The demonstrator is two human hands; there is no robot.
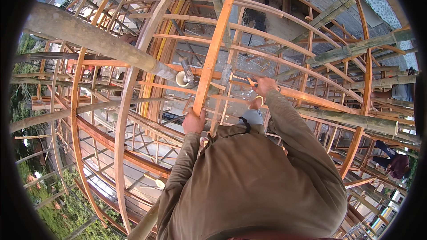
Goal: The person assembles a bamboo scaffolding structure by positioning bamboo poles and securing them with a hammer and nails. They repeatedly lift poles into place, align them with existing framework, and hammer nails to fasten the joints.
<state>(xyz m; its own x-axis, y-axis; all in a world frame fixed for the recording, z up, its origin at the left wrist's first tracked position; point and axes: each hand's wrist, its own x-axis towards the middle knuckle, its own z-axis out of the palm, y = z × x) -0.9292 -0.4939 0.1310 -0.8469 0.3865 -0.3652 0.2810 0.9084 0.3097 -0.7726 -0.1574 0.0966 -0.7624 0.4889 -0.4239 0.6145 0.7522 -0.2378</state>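
My left hand [194, 121] is closed around the lower end of a long orange-brown wooden beam [218, 44], which runs up and away from me. To the right, my right hand [266, 86] grips a slim tool [242, 78] with an orange and dark handle; its narrow, striped-looking part points left toward the beam. I cannot make out its exact kind. Left of the beam, a grey metal piece [187, 70], hammer-like in shape, rests at the open end of a thick bamboo pole [98, 40]. Below my right hand, my foot [256, 102] shows among the timbers.
Curved wooden strips [284, 40] and straight timbers form an open lattice around me, with ground far below. A green bamboo pole [347, 120] lies to the right, and a stack of long planks [153, 75] to the left. Another person [396, 162] is at the right edge.
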